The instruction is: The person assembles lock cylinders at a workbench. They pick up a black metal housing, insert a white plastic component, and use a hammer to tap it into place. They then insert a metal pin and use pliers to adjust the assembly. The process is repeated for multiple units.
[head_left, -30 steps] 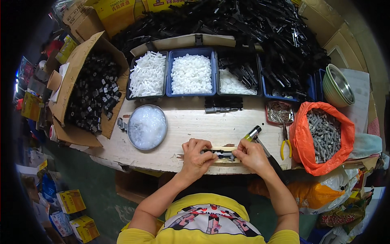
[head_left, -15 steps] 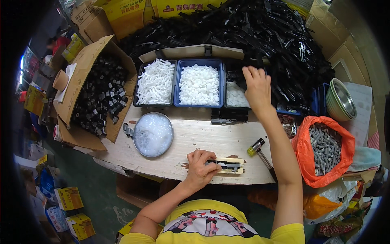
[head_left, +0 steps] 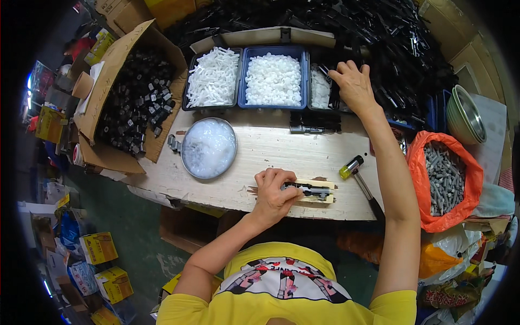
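My left hand is closed on a black and grey plastic part, with fingers and thumb over its left end. That part lies in a cream-coloured holding block at the table's front edge. Further back, my right hand reaches to the right-hand bin. Its fingers bend round a long black plastic part, partly hidden by the hand. Beneath it, small translucent white pieces show in the bin. A few black parts lie on the table just in front.
Bins hold white sticks and white caps. A round dish contains a clear, jelly-like substance. A hammer lies beside a yellow-capped bottle. An orange bag of grey parts stands right; a carton of black pieces stands left.
The whole view has shifted, so the table sits higher in the picture. At my right hand a black part now stands out over the white pieces. My left hand stays on the block.
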Tool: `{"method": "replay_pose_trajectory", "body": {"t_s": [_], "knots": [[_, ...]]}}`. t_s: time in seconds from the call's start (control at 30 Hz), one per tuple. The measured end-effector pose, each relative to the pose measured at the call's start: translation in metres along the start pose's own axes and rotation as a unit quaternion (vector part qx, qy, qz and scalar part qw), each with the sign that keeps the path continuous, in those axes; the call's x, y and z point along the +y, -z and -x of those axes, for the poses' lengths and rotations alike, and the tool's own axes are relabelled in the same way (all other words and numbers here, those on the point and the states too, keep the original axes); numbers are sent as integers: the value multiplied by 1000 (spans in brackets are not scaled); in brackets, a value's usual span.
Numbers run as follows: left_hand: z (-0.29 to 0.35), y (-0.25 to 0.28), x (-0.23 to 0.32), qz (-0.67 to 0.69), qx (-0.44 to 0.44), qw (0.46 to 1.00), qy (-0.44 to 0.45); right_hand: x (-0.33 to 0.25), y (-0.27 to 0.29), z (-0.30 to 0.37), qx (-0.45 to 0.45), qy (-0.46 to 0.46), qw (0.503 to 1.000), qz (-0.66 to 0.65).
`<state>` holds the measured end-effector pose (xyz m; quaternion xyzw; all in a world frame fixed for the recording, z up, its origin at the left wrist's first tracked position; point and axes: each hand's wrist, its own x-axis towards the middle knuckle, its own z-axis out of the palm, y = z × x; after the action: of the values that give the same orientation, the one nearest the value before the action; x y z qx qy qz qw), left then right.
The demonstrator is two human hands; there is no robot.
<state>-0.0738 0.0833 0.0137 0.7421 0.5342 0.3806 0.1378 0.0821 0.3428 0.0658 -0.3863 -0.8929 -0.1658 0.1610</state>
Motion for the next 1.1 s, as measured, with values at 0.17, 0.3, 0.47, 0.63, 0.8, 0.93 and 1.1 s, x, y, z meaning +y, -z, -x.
{"method": "replay_pose_trajectory", "body": {"t_s": [0.17,0.3,0.47,0.63,0.8,0.93,1.1], "knots": [[1,0,2,-3,8,1000,1,5,15,-3,31,46,998,-9],[2,-1,1,-2,9,1000,-2,2,24,-5,146,32,979,-140],[3,1,0,1,17,1000,1,-38,63,20,2,-202,829,-522],[5,11,3,73,41,995,59,-57,64,81,-110,-239,769,-582],[5,25,-2,105,78,988,88,-80,92,121,-172,-231,763,-579],[-3,34,1,188,68,979,48,-97,102,131,-238,-217,782,-534],[-8,41,6,262,40,962,68,-104,110,129,-281,-201,782,-519]]}}
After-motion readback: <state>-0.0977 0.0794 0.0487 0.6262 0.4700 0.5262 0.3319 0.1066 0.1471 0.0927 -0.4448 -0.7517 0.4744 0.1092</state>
